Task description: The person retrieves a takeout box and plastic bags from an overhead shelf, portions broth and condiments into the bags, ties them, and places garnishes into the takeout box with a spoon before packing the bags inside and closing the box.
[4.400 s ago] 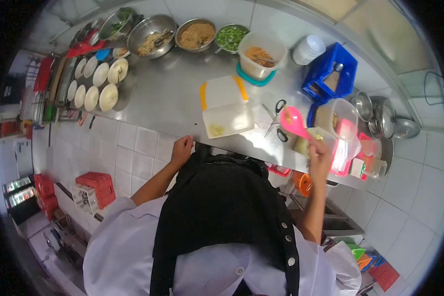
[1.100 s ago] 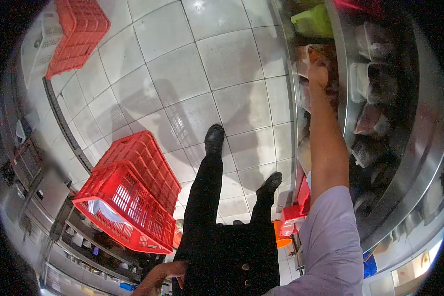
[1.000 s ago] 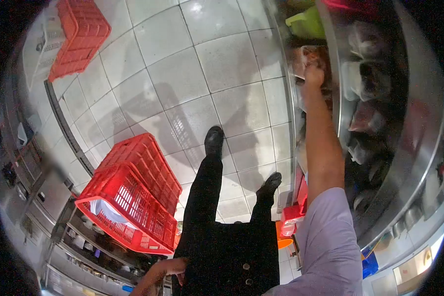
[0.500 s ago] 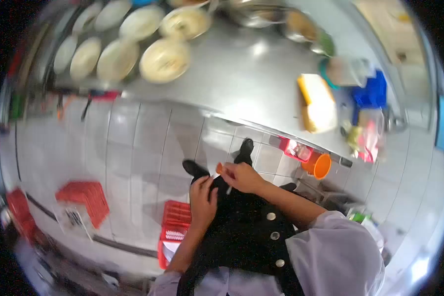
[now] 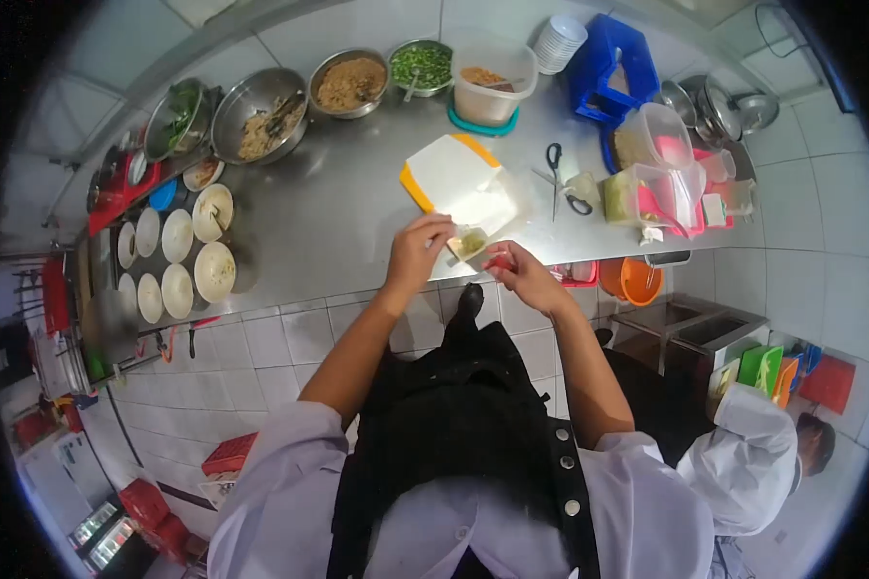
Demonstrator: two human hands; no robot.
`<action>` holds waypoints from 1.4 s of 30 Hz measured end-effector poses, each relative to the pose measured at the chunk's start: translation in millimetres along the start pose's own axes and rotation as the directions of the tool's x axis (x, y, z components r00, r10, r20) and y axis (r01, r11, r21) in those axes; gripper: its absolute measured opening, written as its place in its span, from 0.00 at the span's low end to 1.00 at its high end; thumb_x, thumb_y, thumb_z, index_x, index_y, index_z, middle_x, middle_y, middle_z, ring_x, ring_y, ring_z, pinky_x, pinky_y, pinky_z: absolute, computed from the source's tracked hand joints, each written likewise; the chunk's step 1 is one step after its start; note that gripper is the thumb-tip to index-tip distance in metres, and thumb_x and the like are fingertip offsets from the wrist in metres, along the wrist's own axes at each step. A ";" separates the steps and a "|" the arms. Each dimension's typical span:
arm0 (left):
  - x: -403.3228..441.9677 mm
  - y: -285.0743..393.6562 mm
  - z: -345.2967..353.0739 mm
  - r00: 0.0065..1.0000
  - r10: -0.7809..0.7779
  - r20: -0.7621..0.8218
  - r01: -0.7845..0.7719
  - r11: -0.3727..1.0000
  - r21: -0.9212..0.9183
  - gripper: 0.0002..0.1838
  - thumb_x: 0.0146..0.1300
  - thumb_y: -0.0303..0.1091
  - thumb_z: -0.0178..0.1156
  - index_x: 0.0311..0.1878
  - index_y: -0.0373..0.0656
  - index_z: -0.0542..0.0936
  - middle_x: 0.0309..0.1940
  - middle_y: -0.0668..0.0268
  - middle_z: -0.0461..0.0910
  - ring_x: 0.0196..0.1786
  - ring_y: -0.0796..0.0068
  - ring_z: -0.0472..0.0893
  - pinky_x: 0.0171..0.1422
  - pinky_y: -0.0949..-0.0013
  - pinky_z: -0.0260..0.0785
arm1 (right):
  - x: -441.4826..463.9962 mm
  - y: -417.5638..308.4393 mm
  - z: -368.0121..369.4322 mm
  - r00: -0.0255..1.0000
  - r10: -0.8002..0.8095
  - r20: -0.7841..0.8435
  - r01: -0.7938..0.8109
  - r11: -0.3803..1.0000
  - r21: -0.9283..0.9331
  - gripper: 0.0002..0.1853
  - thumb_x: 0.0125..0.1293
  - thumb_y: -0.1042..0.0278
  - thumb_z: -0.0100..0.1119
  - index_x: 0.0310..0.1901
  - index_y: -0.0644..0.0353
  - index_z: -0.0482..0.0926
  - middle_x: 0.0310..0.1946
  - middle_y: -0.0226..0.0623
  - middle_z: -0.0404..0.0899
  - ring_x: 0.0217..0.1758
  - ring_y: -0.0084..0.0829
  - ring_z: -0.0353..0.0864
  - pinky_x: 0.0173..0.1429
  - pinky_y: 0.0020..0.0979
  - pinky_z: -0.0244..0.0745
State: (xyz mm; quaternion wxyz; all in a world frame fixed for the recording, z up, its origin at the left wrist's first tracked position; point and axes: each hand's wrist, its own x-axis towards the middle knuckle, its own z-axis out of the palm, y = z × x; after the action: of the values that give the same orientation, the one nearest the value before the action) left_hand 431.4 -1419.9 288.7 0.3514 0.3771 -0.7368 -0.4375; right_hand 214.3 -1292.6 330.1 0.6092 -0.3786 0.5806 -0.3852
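Over the counter's front edge, my left hand (image 5: 418, 253) is closed on the upper left corner of a small clear bag (image 5: 469, 243) with yellow-green contents. My right hand (image 5: 523, 273) is pinched just right of the bag, with something small and red at its fingertips. Whether it also touches the bag is not clear. Directly behind the bag lies a translucent container (image 5: 483, 201) with a white, yellow-edged lid (image 5: 454, 169). To the right rest black-handled scissors (image 5: 554, 183) and a small clear bag (image 5: 581, 187).
White bowls (image 5: 177, 236) stand at the left of the steel counter (image 5: 328, 222). Along the back are steel food bowls (image 5: 349, 83), a tub (image 5: 492, 96) and a blue crate (image 5: 613, 72). Clear containers (image 5: 647, 193) stand right. A co-worker in white (image 5: 743, 463) is at lower right.
From low in front of my body, both hands have come up to the counter edge, and the small yellow-green bag is now between them. The view has turned back toward the counter.
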 end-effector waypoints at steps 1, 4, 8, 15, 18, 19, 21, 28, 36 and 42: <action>8.8 -1.7 3.7 0.996 0.088 -0.002 -0.088 0.996 0.028 0.06 0.66 0.22 0.71 0.45 0.37 0.90 0.47 0.59 0.89 0.51 0.56 0.90 0.56 0.61 0.82 | 9.3 4.7 -11.8 0.997 0.073 -0.012 -0.074 0.988 -0.132 0.15 0.81 0.68 0.62 0.64 0.62 0.75 0.45 0.33 0.87 0.43 0.20 0.81 0.47 0.24 0.76; 20.5 -4.8 12.6 0.994 0.069 0.080 -0.075 0.994 0.080 0.06 0.67 0.22 0.70 0.46 0.38 0.90 0.49 0.61 0.89 0.52 0.56 0.90 0.57 0.60 0.82 | 42.2 7.3 -21.9 0.969 0.246 0.009 -0.243 0.961 -0.130 0.16 0.81 0.66 0.63 0.64 0.61 0.75 0.41 0.32 0.87 0.41 0.21 0.83 0.44 0.26 0.78; 20.3 -20.7 18.4 0.987 0.116 0.110 -0.135 0.975 0.178 0.09 0.67 0.22 0.71 0.49 0.40 0.90 0.51 0.62 0.87 0.53 0.56 0.89 0.57 0.59 0.82 | 80.2 21.1 12.1 0.987 -0.022 -0.157 -0.121 0.543 -0.831 0.15 0.81 0.62 0.59 0.56 0.64 0.85 0.46 0.49 0.91 0.51 0.48 0.93 0.53 0.47 0.86; 29.1 -32.4 15.7 0.878 0.139 0.458 -0.309 0.896 0.320 0.09 0.69 0.35 0.69 0.49 0.46 0.90 0.52 0.65 0.85 0.62 0.59 0.82 0.71 0.52 0.69 | 56.1 -6.0 40.2 0.929 0.142 -0.342 -0.361 0.557 -0.748 0.19 0.77 0.53 0.61 0.58 0.59 0.84 0.47 0.54 0.91 0.53 0.53 0.92 0.59 0.53 0.86; 47.3 -1.6 -1.4 0.787 0.175 0.591 -0.418 0.857 0.303 0.16 0.67 0.39 0.71 0.55 0.45 0.88 0.54 0.62 0.84 0.64 0.57 0.81 0.72 0.51 0.67 | 32.2 -12.4 11.6 0.915 0.105 -0.389 -0.373 0.590 -0.716 0.24 0.76 0.53 0.63 0.67 0.55 0.80 0.52 0.54 0.89 0.54 0.52 0.91 0.58 0.53 0.86; 54.4 5.1 -1.9 0.777 0.170 0.606 -0.421 0.856 0.301 0.17 0.66 0.40 0.70 0.55 0.45 0.88 0.56 0.60 0.84 0.65 0.56 0.80 0.73 0.50 0.67 | 21.0 -19.0 -4.5 0.904 0.104 -0.414 -0.386 0.617 -0.686 0.24 0.75 0.54 0.64 0.67 0.54 0.80 0.53 0.53 0.89 0.55 0.52 0.91 0.57 0.54 0.85; 68.8 13.2 3.2 0.764 0.156 0.626 -0.424 0.852 0.306 0.19 0.64 0.43 0.70 0.55 0.44 0.87 0.58 0.56 0.84 0.67 0.52 0.80 0.73 0.48 0.66 | 8.5 -17.0 -38.0 0.906 0.061 -0.418 -0.346 0.675 -0.652 0.21 0.75 0.56 0.64 0.65 0.54 0.82 0.54 0.50 0.89 0.57 0.52 0.90 0.59 0.54 0.84; 61.9 -9.8 54.6 0.692 -0.004 0.722 -0.483 0.740 0.468 0.35 0.74 0.61 0.64 0.68 0.39 0.79 0.80 0.43 0.68 0.81 0.41 0.68 0.86 0.40 0.55 | 62.4 27.6 -66.6 0.875 -0.471 0.112 0.314 0.379 -0.871 0.22 0.79 0.60 0.58 0.67 0.62 0.81 0.70 0.48 0.80 0.77 0.45 0.75 0.80 0.47 0.67; 51.8 -10.0 44.4 0.653 -0.131 0.746 -0.514 0.647 0.563 0.42 0.74 0.69 0.59 0.70 0.37 0.78 0.82 0.41 0.64 0.82 0.40 0.67 0.87 0.41 0.54 | 108.8 54.8 -58.5 0.922 -0.372 0.111 0.192 0.188 -0.963 0.32 0.81 0.45 0.54 0.72 0.63 0.78 0.77 0.49 0.72 0.82 0.46 0.68 0.84 0.50 0.59; 74.8 -6.4 37.5 0.634 -0.225 0.740 -0.368 0.753 0.545 0.41 0.72 0.68 0.62 0.64 0.34 0.78 0.65 0.42 0.79 0.69 0.42 0.79 0.76 0.46 0.70 | 81.7 45.2 -45.9 0.929 -0.293 0.227 0.301 0.240 -0.923 0.24 0.76 0.48 0.61 0.59 0.61 0.87 0.65 0.43 0.80 0.69 0.42 0.77 0.77 0.49 0.65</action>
State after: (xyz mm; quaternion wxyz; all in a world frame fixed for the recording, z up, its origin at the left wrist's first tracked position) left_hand 366.2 -1472.4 283.1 -0.1333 0.2192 -0.9327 -0.2535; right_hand 172.1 -1348.7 253.3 0.1865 -0.7665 0.6099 -0.0762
